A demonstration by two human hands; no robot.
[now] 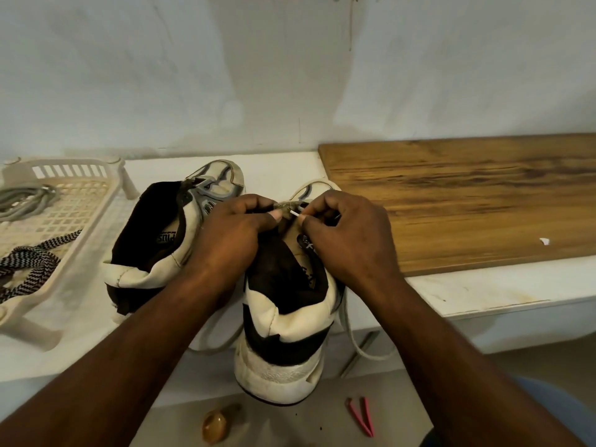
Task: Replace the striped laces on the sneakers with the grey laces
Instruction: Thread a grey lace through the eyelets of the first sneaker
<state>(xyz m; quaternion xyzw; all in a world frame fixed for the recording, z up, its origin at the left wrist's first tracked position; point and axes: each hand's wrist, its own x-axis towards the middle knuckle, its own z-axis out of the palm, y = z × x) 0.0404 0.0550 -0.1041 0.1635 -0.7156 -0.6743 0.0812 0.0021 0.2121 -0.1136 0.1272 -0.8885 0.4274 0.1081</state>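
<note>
Left hand (238, 227) and right hand (345, 233) pinch a grey lace (294, 213) over the near sneaker (283, 324); striped laces (29, 262) lie in a basket (95, 221), left.

The sneakers (283, 321) are cream-white with black collars and grey toe trim. The lace (351, 337) on the near one is pale grey with a white tip. The basket (64, 161) is cream, holding grey laces (22, 201) and black-and-white zigzag striped laces (29, 262). The bench (483, 295) is white, the board (467, 201) brown with dark grain, and the tweezers (361, 417) pink.
</note>
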